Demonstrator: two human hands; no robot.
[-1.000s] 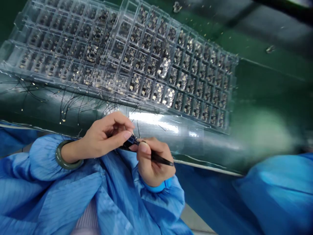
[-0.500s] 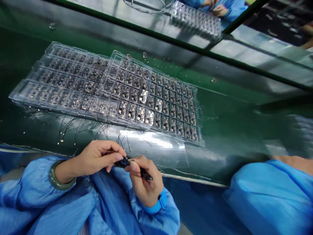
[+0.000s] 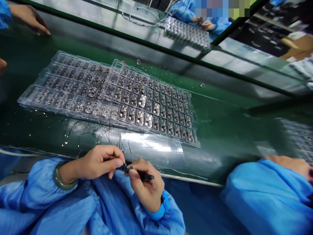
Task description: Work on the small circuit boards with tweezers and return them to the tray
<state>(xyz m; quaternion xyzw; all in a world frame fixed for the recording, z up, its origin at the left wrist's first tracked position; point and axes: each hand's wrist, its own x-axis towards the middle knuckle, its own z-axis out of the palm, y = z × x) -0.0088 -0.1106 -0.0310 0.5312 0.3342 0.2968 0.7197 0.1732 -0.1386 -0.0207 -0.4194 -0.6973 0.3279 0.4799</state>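
Observation:
My left hand (image 3: 101, 162) pinches a small dark part (image 3: 125, 167) between thumb and fingertips, just above the near edge of the bench. In my right hand (image 3: 148, 184) is a black pen-like tool (image 3: 146, 177), its front end meeting the small part. Fingers hide most of the part, so its exact kind does not show. Beyond my hands, thin black wires (image 3: 107, 133) lie loose along the front of clear plastic trays. The left tray (image 3: 25, 96) and the right tray (image 3: 197, 143) overlap and hold rows of small circuit boards (image 3: 149, 120).
Loose small boards (image 3: 202, 85) and tiny bits lie on the green bench (image 3: 220, 130). A co-worker's hand (image 3: 29, 20) rests at upper left. Another person's blue sleeve (image 3: 264, 189) is close on my right. Behind a dark rail, a stacked tray (image 3: 188, 34) stands near another worker.
The view has shifted slightly. A co-worker's hand has come in at upper left, with part of another at the left edge. My hands keep nearly the same grip, with the part and tool together.

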